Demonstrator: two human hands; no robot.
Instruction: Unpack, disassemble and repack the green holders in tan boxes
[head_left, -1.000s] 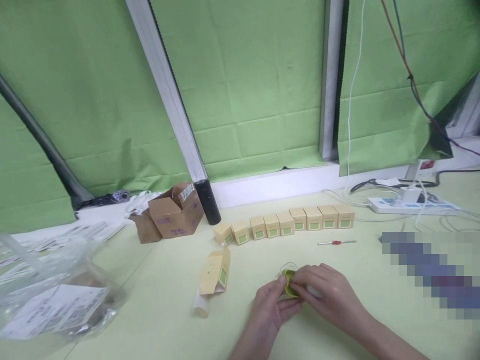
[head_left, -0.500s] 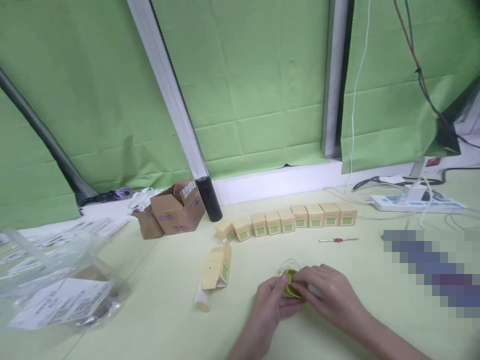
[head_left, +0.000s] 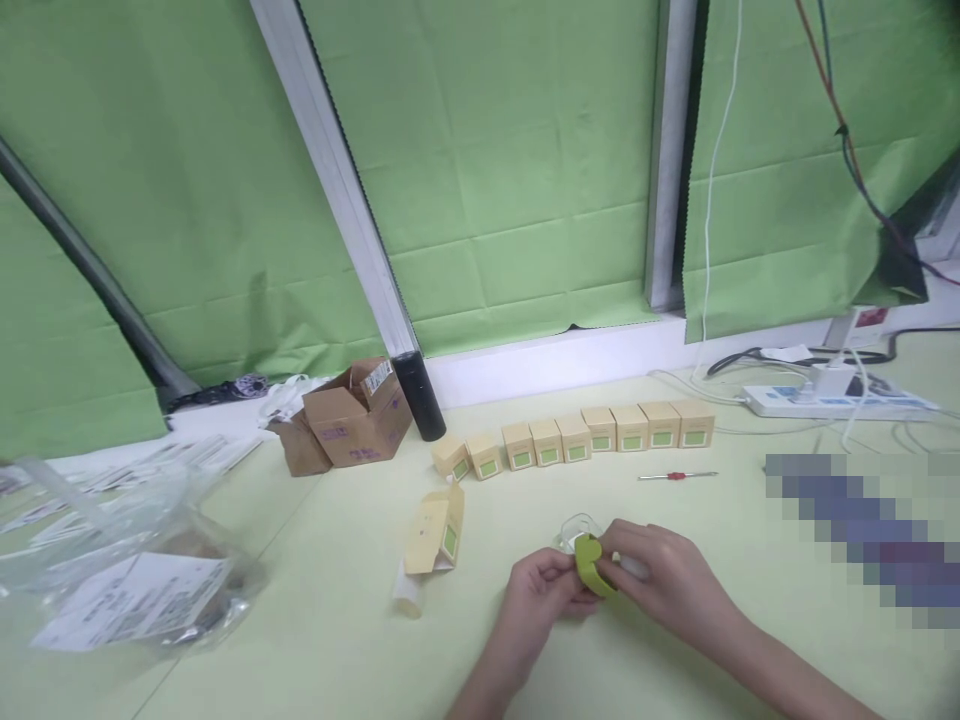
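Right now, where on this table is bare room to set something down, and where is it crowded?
Bare: between the plastic bag and the open carton; between the screwdriver and the right hand holding a green piece. Crowded: cables at the power strip, and papers behind the bag.

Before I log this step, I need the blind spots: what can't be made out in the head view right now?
All in the head view:
The green band is mostly covered by the left hand and right hand; its full shape is unclear.
The pixelated patch on the right is blurred out, contents unknown.
The plastic bag is cut by the left edge; its paper's print is too small.
The small boxes have label text too small to read.
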